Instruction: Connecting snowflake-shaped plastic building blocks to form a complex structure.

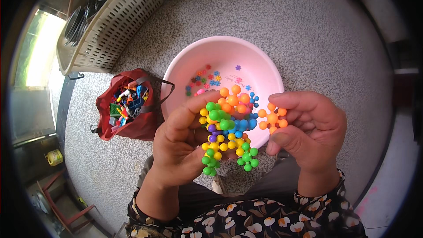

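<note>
My left hand (pixel 178 143) is closed around a cluster of joined snowflake building pieces (pixel 227 125) in orange, green, yellow, blue and purple. Its palm and the cluster hide parts of each other. Between thumb and fingertips, my right hand (pixel 310 128) pinches a single orange snowflake piece (pixel 272 118) by its right side. This piece is close to the blue part of the cluster; whether they touch I cannot tell. Both hands are above the near side of a pink basin (pixel 222 46). On the basin's floor lie several small coloured snowflake pieces (pixel 210 79).
Left of the basin stands a red bag (pixel 103 114) filled with mixed toy bricks (pixel 130 101), its dark strap reaching to the basin's rim. A cream slotted basket (pixel 116 28) holding pans is farther left. A reddish wooden chair (pixel 66 211) is at the lower left.
</note>
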A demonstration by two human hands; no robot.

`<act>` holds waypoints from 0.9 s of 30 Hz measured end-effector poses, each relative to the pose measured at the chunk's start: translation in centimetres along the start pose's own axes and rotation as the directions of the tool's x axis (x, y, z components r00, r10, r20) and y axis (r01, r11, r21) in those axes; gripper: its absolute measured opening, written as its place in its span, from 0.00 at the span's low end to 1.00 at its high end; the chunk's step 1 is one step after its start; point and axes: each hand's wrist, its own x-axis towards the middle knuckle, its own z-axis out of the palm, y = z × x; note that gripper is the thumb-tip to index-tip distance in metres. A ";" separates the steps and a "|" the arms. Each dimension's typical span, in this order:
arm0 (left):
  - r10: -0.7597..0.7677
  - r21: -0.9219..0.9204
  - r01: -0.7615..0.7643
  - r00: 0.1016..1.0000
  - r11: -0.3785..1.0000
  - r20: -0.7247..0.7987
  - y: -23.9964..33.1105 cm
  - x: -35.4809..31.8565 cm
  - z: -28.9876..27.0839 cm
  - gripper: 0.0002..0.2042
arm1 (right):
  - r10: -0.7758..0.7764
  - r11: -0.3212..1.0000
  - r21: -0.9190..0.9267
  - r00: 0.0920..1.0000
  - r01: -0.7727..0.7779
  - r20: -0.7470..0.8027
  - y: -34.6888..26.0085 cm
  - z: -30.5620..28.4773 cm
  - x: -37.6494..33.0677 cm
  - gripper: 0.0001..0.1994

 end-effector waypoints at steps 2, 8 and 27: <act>0.029 0.068 -0.030 0.999 0.997 0.018 0.0 0.2 0.1 0.29 | -0.055 0.994 -0.090 0.998 0.058 0.031 0.0 0.0 0.0 0.16; 0.030 0.140 -0.028 0.999 0.990 -0.012 0.1 0.4 0.6 0.27 | -0.029 0.977 -0.209 0.995 0.049 0.098 -0.6 -0.3 -0.2 0.15; -0.005 0.200 -0.005 0.999 0.980 0.046 0.1 0.3 0.4 0.26 | -0.070 0.868 -0.482 0.991 0.118 0.117 -1.0 -0.3 0.1 0.14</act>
